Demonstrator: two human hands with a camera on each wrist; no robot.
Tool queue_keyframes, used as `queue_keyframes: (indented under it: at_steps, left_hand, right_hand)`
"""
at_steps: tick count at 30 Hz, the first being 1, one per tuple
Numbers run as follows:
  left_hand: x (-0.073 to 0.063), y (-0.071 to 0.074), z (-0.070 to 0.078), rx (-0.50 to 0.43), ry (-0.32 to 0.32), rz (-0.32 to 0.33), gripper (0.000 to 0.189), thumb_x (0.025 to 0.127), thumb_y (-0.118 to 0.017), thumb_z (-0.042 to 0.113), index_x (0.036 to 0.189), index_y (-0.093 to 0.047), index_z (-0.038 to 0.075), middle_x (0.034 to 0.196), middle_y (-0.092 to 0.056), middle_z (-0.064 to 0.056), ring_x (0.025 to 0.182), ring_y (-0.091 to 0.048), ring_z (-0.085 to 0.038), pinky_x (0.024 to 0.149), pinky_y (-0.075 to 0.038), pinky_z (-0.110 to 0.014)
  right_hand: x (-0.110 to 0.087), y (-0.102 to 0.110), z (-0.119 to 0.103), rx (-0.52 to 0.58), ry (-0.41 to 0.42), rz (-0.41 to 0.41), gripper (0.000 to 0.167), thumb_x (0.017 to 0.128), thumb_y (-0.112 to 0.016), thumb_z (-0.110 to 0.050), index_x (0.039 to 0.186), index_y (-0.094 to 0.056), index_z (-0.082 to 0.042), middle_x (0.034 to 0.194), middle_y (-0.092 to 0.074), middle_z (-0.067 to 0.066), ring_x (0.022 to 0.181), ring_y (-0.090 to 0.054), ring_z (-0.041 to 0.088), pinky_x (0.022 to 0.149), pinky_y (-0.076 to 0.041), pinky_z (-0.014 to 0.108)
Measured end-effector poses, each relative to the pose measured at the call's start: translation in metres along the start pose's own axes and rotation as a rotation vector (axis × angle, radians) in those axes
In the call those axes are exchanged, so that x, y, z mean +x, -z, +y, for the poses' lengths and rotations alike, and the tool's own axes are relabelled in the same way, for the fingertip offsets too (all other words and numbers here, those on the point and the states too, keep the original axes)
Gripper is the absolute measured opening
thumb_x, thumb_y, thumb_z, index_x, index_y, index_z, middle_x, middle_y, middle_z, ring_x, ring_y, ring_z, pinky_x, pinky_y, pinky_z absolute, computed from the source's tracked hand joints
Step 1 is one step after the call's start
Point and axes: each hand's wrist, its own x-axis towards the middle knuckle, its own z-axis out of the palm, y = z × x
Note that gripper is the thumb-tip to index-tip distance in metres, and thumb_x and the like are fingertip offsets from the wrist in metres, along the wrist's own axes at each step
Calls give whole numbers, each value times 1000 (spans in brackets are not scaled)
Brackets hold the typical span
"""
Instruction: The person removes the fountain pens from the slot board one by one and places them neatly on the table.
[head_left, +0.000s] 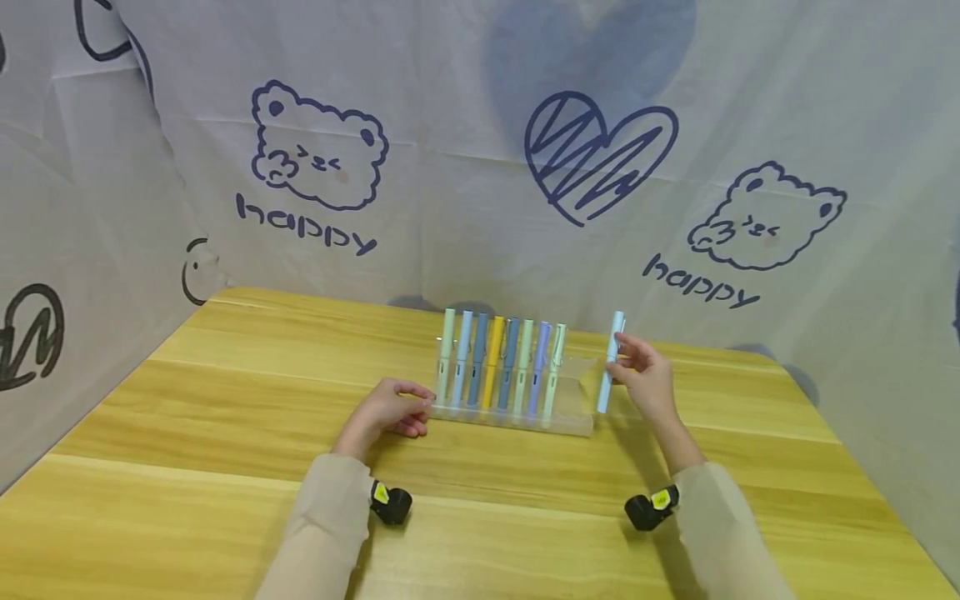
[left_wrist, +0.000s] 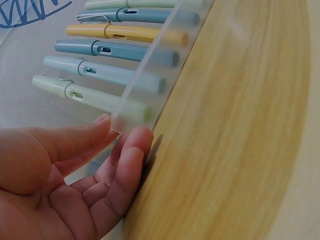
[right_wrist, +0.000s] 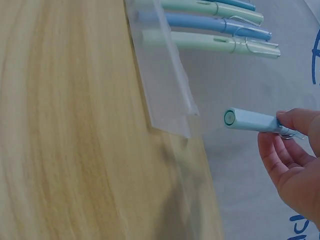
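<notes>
From where I stand, a pale printed cloth (head_left: 457,50) hangs behind a yellow wooden table (head_left: 495,542). The right hand (head_left: 647,375) has its thumb and fingers pinched on a light blue pen (head_left: 606,387), up near its clip, and the pen's bottom end sticks out below the grip. Just left of that grip, not touching the pen, is the bare end of a clear pen stand (head_left: 572,423). Farther left, eight pens (head_left: 493,354) lean in it in a row. The left hand (head_left: 393,407) pinches the stand's far corner, just beside the last green pen. I think the step is putting a pen in its place, but I can't tell if it's going in or coming out. If it's going in, the next move needs the pen brought left, its bottom lined up with the bare end, and the left pinch kept steady.
</notes>
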Motion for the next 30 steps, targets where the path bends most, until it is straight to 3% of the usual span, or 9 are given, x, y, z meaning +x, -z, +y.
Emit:
queue_keyframes:
  at_steps: [5, 11, 13, 18, 23, 30]
  left_hand:
    - [-1, 0, 1, -5, 1, 0, 26, 90, -48, 0, 113, -50, -13, 65, -54, -8, 50, -56, -11, 49, -51, -21]
    - [0, 0, 0, -8, 17, 13, 26, 90, -49, 1, 112, -52, -12, 65, -54, -9, 49, -56, -11, 49, -51, -22]
    - [1, 0, 0, -8, 20, 15, 25, 90, -49, 1, 112, -52, -12, 65, -54, -9, 49, -56, -11, 49, -51, -22]
    - [0, 0, 0, -9, 17, 7, 25, 90, -49, 1, 112, -51, -12, 65, -54, -9, 49, -56, -11, 49, -51, -22]
    - [1, 0, 0, -14, 13, 3, 26, 90, -49, 0, 112, -51, -13, 65, -54, -8, 49, -56, -10, 49, -51, -22]
    - [2, 1, -2, -19, 9, 3, 26, 90, -49, 0, 112, -51, -13, 64, -54, -8, 49, -56, -10, 48, -51, -21]
  right_hand:
    - [3, 0, 9, -24, -55, -37, 43, 77, -58, 16, 119, -48, 11, 101, -55, 28, 65, -54, 0, 57, -53, 23]
    - [6, 1, 24, -17, -96, -74, 43, 74, -60, 15, 116, -49, 13, 84, -63, 4, 62, -57, 3, 54, -54, 27]
    - [6, 0, 26, -31, -101, -104, 43, 74, -59, 15, 116, -48, 14, 85, -63, 8, 63, -57, 3, 55, -54, 28]
    - [5, -2, 27, -77, -156, -181, 43, 78, -57, 15, 119, -45, 15, 104, -54, 33, 65, -57, 3, 56, -53, 24]
    - [8, -2, 30, -114, -238, -208, 44, 80, -56, 11, 122, -44, 13, 107, -52, 33, 65, -55, 6, 57, -52, 25]
    - [12, -6, 38, -78, -260, -218, 42, 78, -58, 14, 118, -45, 15, 100, -55, 32, 61, -58, 11, 53, -53, 27]
